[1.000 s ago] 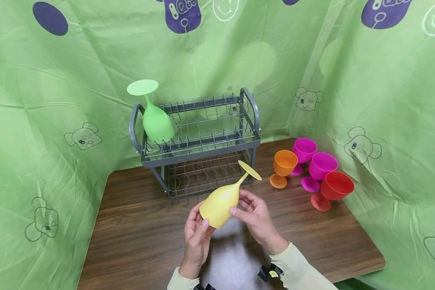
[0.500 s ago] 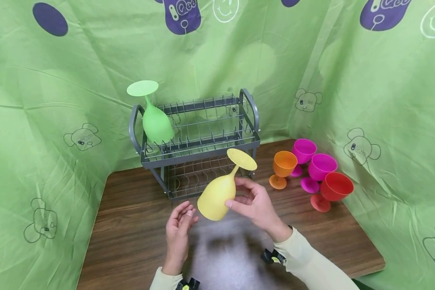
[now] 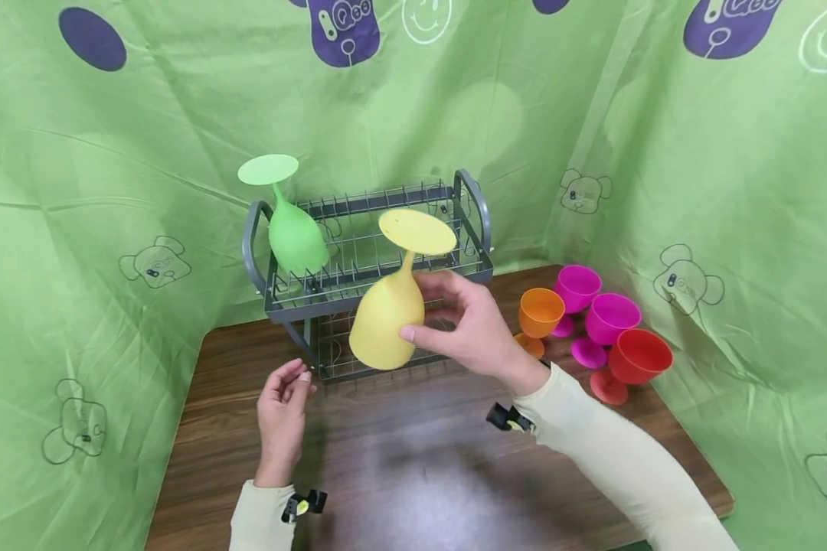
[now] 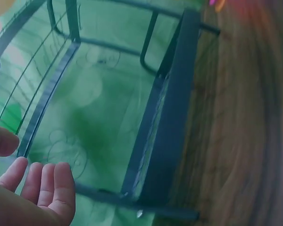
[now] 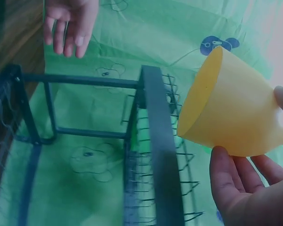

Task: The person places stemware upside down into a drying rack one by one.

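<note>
My right hand (image 3: 465, 325) holds a yellow goblet (image 3: 386, 321) by its bowl, mouth down and foot up, in front of the dish rack (image 3: 379, 295). In the right wrist view the thumb and fingers lie on either side of the yellow bowl (image 5: 240, 108), whose opening faces the rack. My left hand (image 3: 284, 413) hovers near the rack's lower left corner with loosely bent fingers and nothing in them; the left wrist view shows this hand (image 4: 37, 197) beside the rack frame. A green goblet (image 3: 296, 237) stands upside down on the rack's upper tier at the left end.
On the table (image 3: 234, 459) at the right stand an orange goblet (image 3: 540, 310), two magenta goblets (image 3: 613, 317) and a red goblet (image 3: 639, 357), all upright. Green printed cloth (image 3: 145, 153) hangs behind and on both sides of the table.
The left hand has let go of the yellow goblet and moved left. The right hand has raised the goblet up and leftward toward the rack, turning it more upright with its foot on top.
</note>
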